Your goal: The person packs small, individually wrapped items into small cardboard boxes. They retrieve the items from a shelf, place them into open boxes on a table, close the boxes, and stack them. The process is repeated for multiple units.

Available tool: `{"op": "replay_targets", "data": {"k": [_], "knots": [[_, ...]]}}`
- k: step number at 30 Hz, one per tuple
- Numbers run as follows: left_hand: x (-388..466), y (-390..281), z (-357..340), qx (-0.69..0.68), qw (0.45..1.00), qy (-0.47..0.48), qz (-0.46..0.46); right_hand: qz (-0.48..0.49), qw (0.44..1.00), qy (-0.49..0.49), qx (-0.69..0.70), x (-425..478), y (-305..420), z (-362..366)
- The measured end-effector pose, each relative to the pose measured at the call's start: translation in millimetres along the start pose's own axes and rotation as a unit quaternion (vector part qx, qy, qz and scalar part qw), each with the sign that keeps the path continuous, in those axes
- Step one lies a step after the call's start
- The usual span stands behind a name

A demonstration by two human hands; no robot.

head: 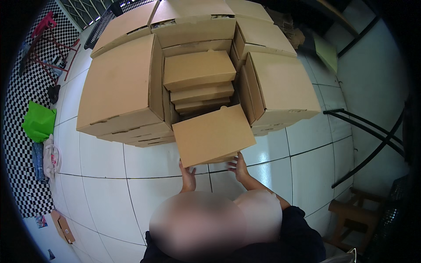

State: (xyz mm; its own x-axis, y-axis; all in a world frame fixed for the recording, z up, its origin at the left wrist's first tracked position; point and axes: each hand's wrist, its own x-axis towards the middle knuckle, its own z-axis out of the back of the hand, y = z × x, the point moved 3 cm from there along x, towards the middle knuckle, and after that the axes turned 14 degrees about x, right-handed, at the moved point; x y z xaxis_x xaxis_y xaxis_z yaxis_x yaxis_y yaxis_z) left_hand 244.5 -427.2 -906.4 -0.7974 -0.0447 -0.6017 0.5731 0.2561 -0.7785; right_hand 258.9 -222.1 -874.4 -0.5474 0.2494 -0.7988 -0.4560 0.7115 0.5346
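A flat brown cardboard box (213, 136) lies at an angle before me, in front of a gap between larger box stacks. Part of another cardboard box (223, 159) shows beneath its front edge. My left hand (188, 177) grips the near left corner, its fingertips partly hidden under the cardboard. At the near right corner, my right hand (239, 168) holds the edge with its fingers spread below. Behind, in the gap, similar flat boxes (200, 70) are stacked unevenly.
Large cardboard boxes (118, 79) stand stacked on the left, with more boxes (283, 85) on the right and others (194, 31) behind. A black plastic crate (102, 28) is at the back left. Black metal legs (365, 144) and a wooden stool (357, 213) stand on the right.
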Motion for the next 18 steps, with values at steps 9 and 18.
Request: {"op": "replay_targets", "data": {"k": [9, 18], "knots": [[23, -28, -28, -0.064, 0.988, 0.139, -0.029, 0.041, 0.968, 0.198, 0.146, 15, 4, -6], [43, -50, -33, -0.099, 0.977, 0.185, -0.040, 0.033, 0.954, 0.290, 0.071, 41, 12, -1]]}}
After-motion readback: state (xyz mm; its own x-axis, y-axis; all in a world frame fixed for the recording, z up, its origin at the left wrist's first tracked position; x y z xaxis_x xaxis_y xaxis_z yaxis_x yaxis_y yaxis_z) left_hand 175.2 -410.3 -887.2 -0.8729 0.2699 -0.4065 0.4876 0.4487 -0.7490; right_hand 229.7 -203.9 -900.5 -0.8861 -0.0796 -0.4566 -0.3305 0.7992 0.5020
